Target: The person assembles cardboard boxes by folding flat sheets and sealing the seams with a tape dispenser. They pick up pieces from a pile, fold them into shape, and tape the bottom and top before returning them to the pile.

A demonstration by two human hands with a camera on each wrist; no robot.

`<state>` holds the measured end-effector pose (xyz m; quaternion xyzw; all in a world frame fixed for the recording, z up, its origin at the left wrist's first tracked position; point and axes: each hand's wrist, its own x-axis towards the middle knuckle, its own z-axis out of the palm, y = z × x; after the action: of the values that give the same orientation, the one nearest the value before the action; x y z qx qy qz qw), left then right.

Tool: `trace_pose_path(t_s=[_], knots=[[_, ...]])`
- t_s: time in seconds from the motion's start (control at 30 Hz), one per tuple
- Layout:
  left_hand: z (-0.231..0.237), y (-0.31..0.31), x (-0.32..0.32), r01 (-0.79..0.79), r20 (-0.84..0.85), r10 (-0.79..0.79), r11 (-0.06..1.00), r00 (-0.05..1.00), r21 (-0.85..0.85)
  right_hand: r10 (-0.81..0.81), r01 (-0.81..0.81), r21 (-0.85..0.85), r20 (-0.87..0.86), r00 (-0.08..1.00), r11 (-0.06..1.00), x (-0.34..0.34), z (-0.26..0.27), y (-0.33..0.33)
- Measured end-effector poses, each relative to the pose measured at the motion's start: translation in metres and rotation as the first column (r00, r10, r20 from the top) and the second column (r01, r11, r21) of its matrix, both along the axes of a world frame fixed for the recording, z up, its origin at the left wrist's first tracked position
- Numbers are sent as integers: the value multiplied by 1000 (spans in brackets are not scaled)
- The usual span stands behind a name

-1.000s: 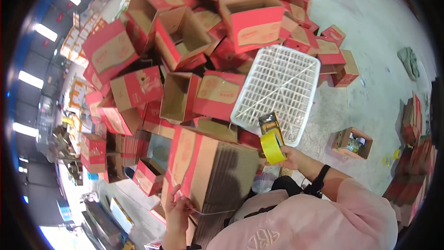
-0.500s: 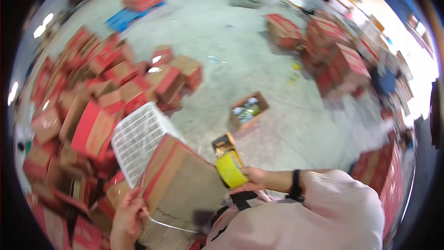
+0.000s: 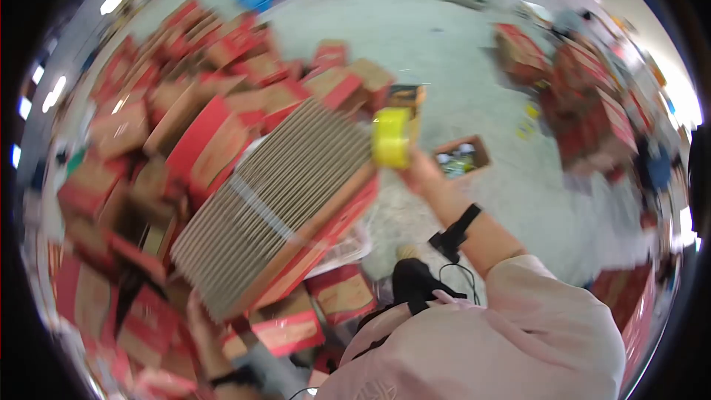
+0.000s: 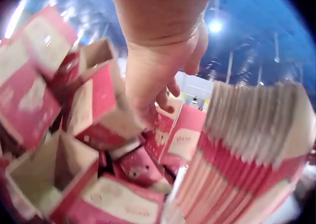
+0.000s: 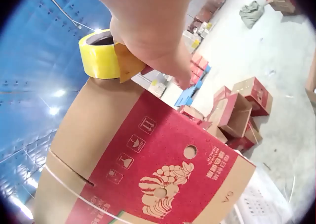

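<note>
Tilted in front of the person (image 3: 489, 333), the strapped carton bundle (image 3: 311, 148) should handle heavy and stiff, best held under both ends, right grip (image 3: 421, 170) clamped on the tape dispenser (image 3: 392, 137), left grip (image 4: 153, 81) apparently loose and empty

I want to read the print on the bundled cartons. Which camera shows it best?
The right wrist view: the printed face fills much of it, fruit drawing and lettering clear. The head view shows mainly stacked edges and a blurred red side; the left wrist view, edges and red stripes, without readable print.
</note>
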<state>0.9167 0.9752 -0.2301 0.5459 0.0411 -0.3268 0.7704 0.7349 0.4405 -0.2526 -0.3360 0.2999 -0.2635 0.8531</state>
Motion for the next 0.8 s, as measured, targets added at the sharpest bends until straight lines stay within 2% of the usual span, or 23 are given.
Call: trace_pose_path(t_s=[0.03, 0.07, 0.1, 0.13, 0.17, 0.2, 0.23, 0.27, 0.33, 0.37, 0.4, 0.47, 0.53, 0.57, 0.6, 0.67, 0.7, 0.73, 0.8], knots=[[-58, 13, -20, -174, 137, 167, 984, 976, 42, 70, -70, -73, -8, 998, 995, 10, -3, -12], [-93, 10, -34, -54, 84, 67, 987, 994, -154, 213, -211, -28, 125, 969, 977, 12, -25, -32], [-134, -15, -46, -335, 125, 341, 940, 932, -62, 393, -440, 37, 389, 833, 897, 16, -46, -55], [-108, -64, -62, -454, 36, 454, 891, 890, 2, 477, -646, 60, 623, 619, 761, 27, -65, -69], [-98, -91, -65, -566, 35, 565, 824, 824, 16, 511, -694, 70, 626, 590, 716, 37, -70, -71], [-88, -109, -62, -660, 53, 659, 751, 750, 14, 482, -646, 97, 585, 652, 757, 39, -67, -72], [-86, -118, -57, -664, 95, 661, 748, 744, -7, 449, -591, 123, 533, 717, 797, 45, -63, -73], [-80, -126, -53, -670, 134, 666, 743, 734, -20, 484, -635, 129, 538, 690, 762, 56, -48, -64], [-42, -151, -54, -708, 162, 693, 705, 702, 51, 335, -368, 102, 242, 910, 924, 74, -23, -47], [-34, -158, -59, -714, 159, 699, 698, 697, 64, 401, -427, 48, 264, 877, 903, 82, -33, -52], [-30, -159, -63, -716, 158, 701, 694, 695, 71, 436, -465, 63, 260, 862, 883, 89, -38, -51], [-34, -155, -68, -741, 200, 715, 663, 670, 111, 366, -398, 134, 212, 906, 907, 110, -47, -49], [-10, -163, -70, -708, 249, 663, 666, 706, 235, 429, -448, 187, 135, 893, 874, 135, -27, -57], [-13, -163, -83, -755, 298, 694, 604, 656, 256, 460, -472, 201, 104, 882, 858, 140, -20, -59], [-8, -165, -93, -766, 296, 707, 584, 643, 269, 480, -489, 213, 97, 872, 846, 144, -11, -57], [7, -172, -120, -770, 178, 762, 558, 623, 308, 483, -478, 171, 12, 875, 862, 141, 11, -51], [7, -171, -122, -750, 180, 739, 584, 649, 311, 486, -479, 165, -1, 874, 862, 145, 17, -47], [4, -169, -122, -762, 181, 752, 566, 634, 314, 505, -497, 169, -1, 863, 851, 151, 15, -47], [-22, -159, -124, -589, -28, 691, 636, 722, 498, 601, -580, 199, -69, 796, 790, 159, 2, -49]])
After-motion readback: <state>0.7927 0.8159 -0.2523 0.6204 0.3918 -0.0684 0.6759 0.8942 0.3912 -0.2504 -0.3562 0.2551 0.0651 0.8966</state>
